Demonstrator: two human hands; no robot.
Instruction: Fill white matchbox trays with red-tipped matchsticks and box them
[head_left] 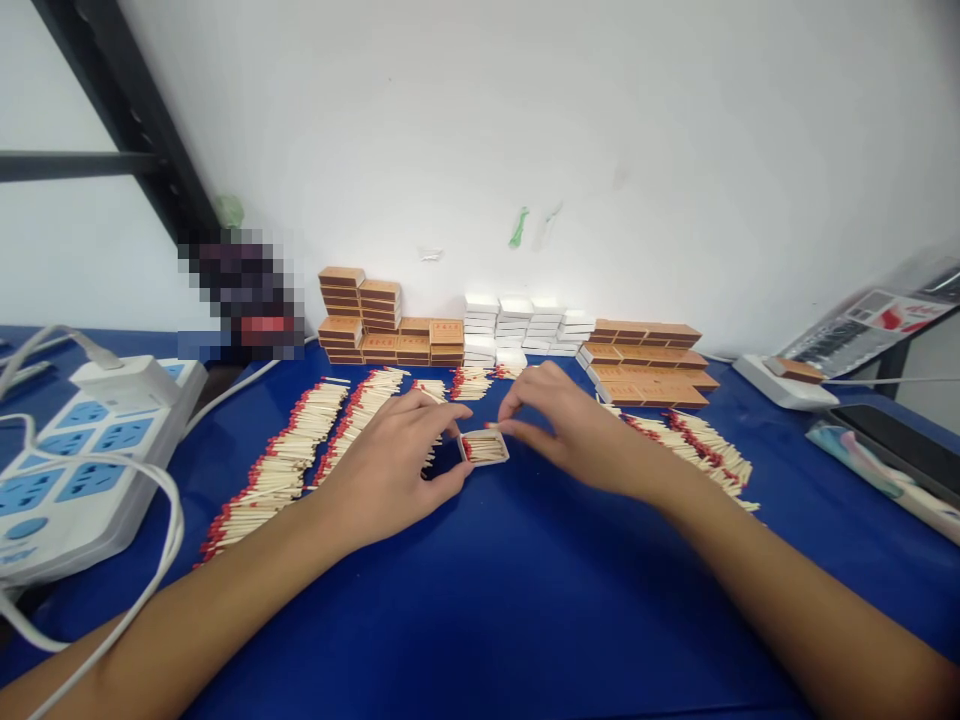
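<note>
A small white matchbox tray (493,462) lies on the blue table, with several red-tipped matches (484,447) side by side in it. My left hand (401,455) grips the tray's left end between thumb and fingers. Over the tray's far right corner, my right hand (559,425) pinches a match, its red head just showing at the fingertips. Long rows of loose matches (281,465) spread out left of and partly behind my left hand. More loose matches (712,450) lie beyond my right forearm.
Brown matchboxes (360,310) are stacked against the wall at left, and more brown matchboxes (649,365) at right. White trays (525,325) stand piled between them. A power strip (97,460) with cables is at left; a phone (900,440) lies at right.
</note>
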